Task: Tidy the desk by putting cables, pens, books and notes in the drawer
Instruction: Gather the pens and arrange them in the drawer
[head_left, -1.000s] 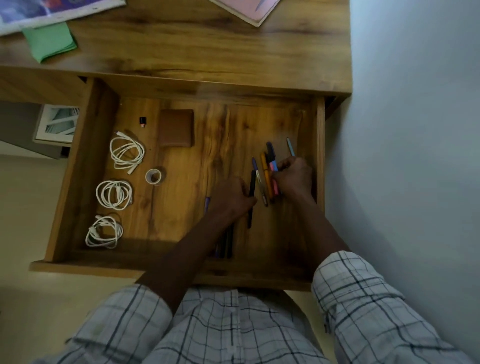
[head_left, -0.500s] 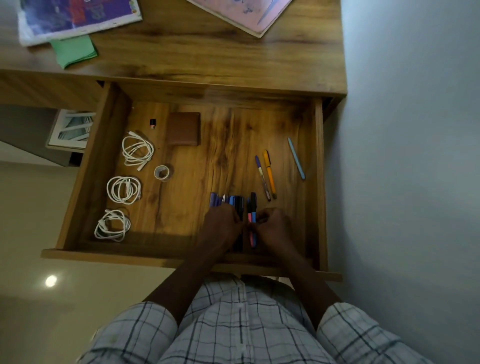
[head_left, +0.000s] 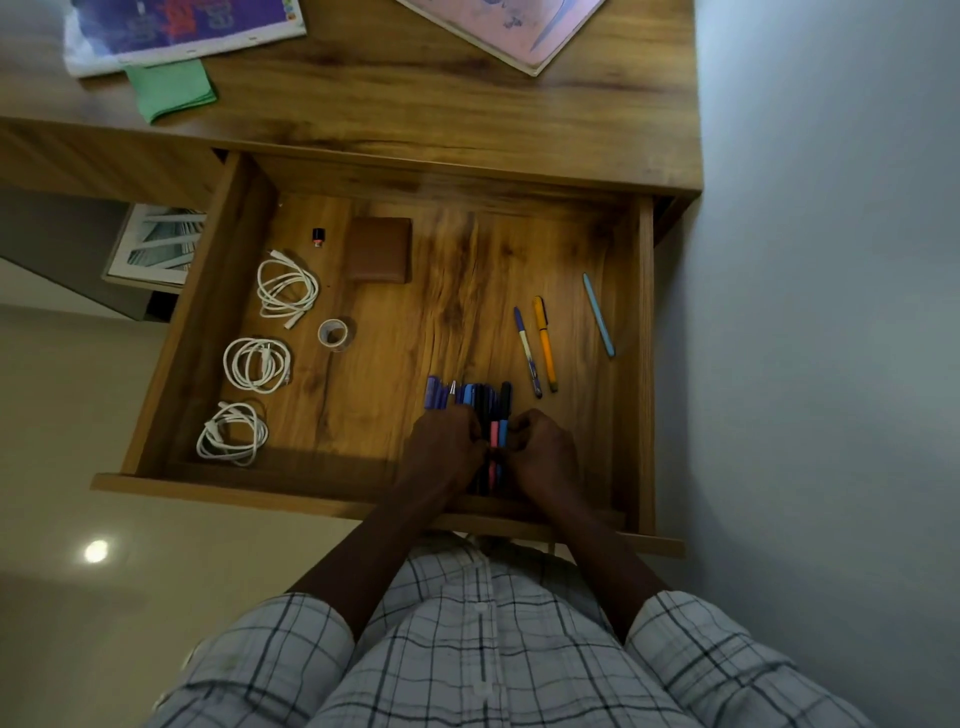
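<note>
Drawer (head_left: 202, 322) standing open mid-frame, left hand (head_left: 447, 448) and right hand (head_left: 541, 453) sitting together at lower centre, fingers of both curling round a row of pens (head_left: 470, 397) lying inside, three loose pens (head_left: 545, 343) lying further right, white cables (head_left: 234, 366) sitting at left.

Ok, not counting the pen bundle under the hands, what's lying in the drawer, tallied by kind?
White cable coils: 3
Loose pens: 3
Tape roll: 1
Brown wallet: 1
Small black item: 1
Total: 9
Pen bundle: uncounted
</note>
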